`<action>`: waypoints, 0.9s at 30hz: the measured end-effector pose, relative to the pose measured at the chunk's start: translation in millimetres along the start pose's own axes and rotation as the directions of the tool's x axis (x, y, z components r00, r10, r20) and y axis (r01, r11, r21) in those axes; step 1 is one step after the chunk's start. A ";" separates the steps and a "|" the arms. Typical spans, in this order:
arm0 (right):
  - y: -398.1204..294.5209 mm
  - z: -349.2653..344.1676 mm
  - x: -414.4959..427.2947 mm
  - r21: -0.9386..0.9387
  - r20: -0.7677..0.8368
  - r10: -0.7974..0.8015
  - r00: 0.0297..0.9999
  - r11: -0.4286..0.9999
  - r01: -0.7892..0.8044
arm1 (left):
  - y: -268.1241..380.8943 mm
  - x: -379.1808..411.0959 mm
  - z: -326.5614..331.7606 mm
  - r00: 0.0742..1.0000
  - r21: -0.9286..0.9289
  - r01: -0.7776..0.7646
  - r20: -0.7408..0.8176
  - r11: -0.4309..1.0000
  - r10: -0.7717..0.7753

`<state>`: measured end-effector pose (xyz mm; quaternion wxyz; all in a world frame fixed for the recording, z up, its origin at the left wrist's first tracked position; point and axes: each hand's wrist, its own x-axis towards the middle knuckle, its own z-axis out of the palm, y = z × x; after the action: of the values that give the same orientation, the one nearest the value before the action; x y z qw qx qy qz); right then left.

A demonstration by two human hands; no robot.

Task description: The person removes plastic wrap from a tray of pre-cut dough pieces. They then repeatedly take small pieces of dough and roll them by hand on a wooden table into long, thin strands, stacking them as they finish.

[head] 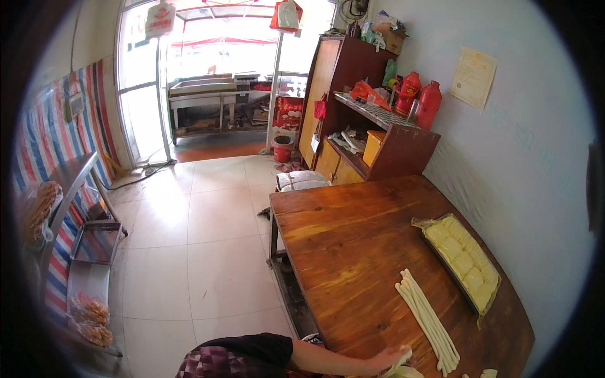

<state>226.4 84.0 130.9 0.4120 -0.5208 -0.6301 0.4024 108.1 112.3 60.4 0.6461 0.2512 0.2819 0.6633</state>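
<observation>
My left hand (391,360) reaches in from the bottom edge over the wooden table, its fingers on a piece of pale dough (402,372) that the frame cuts off. My right hand cannot be made out. Just right of my left hand, several long dough strips (427,321) lie side by side on the table. Small dough ends (488,373) show at the bottom edge. Near the wall stands a tray of yellowish dough pieces (461,257), with clear plastic film around its rim.
The wooden table (340,227) runs along the wall. Beyond it stand an open shelf unit (401,151) with red thermos flasks (429,105) and a tall cabinet (321,94). At the left, a metal rack (78,175) holds bagged fried dough twists (43,208). A red bin (282,152) stands near the doorway.
</observation>
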 end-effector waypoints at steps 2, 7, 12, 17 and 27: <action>-1.3 -2.0 -0.6 0.004 -0.011 -0.003 1.000 1.000 0.003 | 12.7 3.5 3.5 0.994 -0.250 0.005 -0.109 0.968 -0.033; -13.8 -4.5 -4.3 0.041 -0.011 -0.052 0.999 0.998 0.052 | -32.3 64.1 -42.2 0.996 -0.401 -0.023 -0.087 0.916 -0.013; -29.7 -2.2 -4.2 0.143 0.032 -0.094 0.995 0.986 0.088 | -88.3 57.5 -19.9 0.966 0.205 -0.124 -0.198 0.971 0.165; -36.7 -21.9 7.6 0.043 0.288 0.081 0.954 0.994 -0.097 | -25.9 34.5 -35.9 0.994 0.486 0.012 0.089 0.874 -0.063; 26.2 -48.5 58.8 -0.406 0.572 0.277 0.772 0.914 -0.027 | 21.8 22.9 -58.5 0.912 0.989 -0.125 0.086 -0.072 -0.400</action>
<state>273.4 149.4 128.5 0.0411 -0.4790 -0.7494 0.4552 50.8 132.1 33.1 0.3627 0.7239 0.5749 0.1181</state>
